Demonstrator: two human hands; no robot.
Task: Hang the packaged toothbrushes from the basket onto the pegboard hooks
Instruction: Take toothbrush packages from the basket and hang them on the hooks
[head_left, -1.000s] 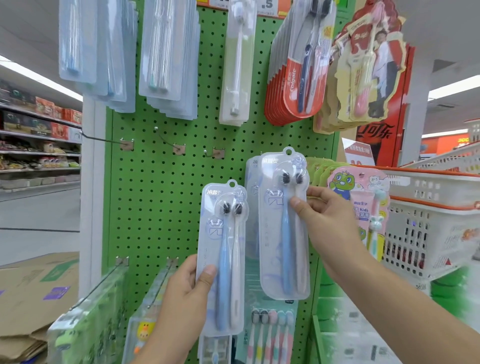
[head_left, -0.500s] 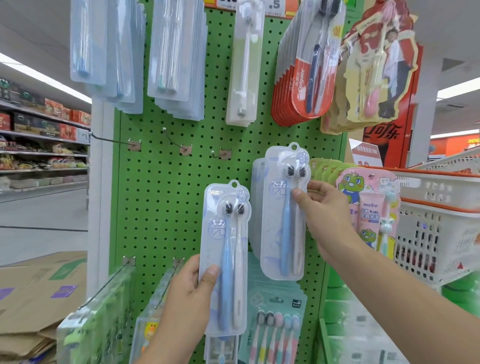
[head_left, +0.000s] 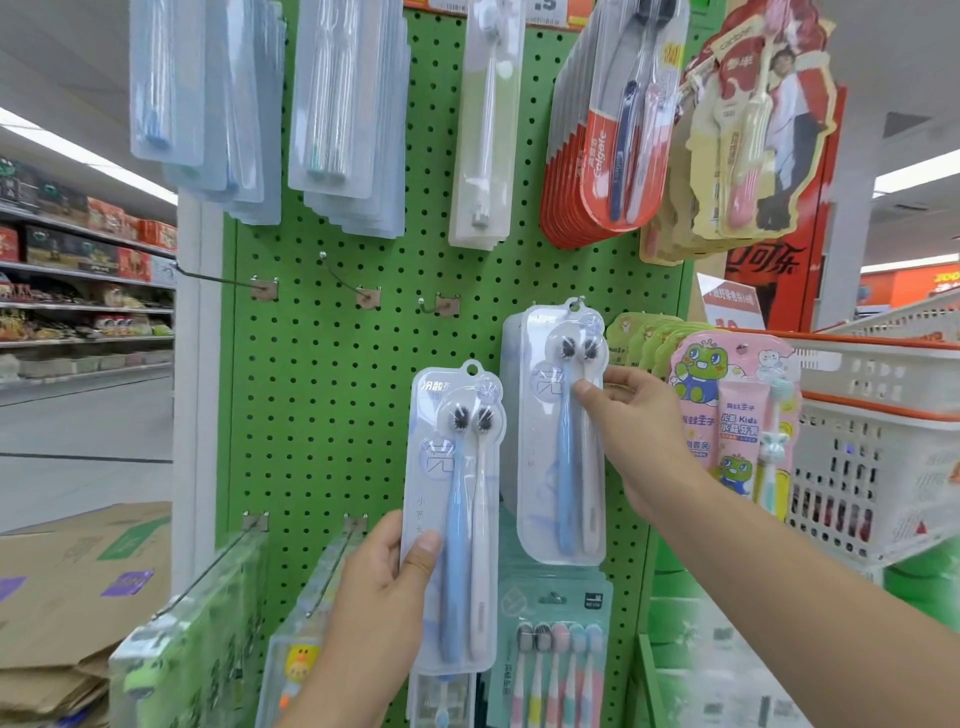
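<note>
A: Where are the two toothbrush packs against the green pegboard (head_left: 322, 415)?

B: The left hand (head_left: 379, 587) has its grip clamped on one clear toothbrush pack (head_left: 452, 514), thumb on the front low down, fingers behind. It is held upright in front of the pegboard's lower middle, its hang hole free of any hook.

A: And the other?

B: The right hand (head_left: 639, 415) pinches the second pack (head_left: 563, 436), thumb on the front just under the bristle heads. That pack sits higher and to the right on the pegboard, its top hole at the tip of a hook (head_left: 576, 300); I cannot tell whether it is threaded on.

A: The basket?

B: The white basket (head_left: 878, 452) with an orange rim stands to the right of the pegboard, beyond the right forearm.
</note>
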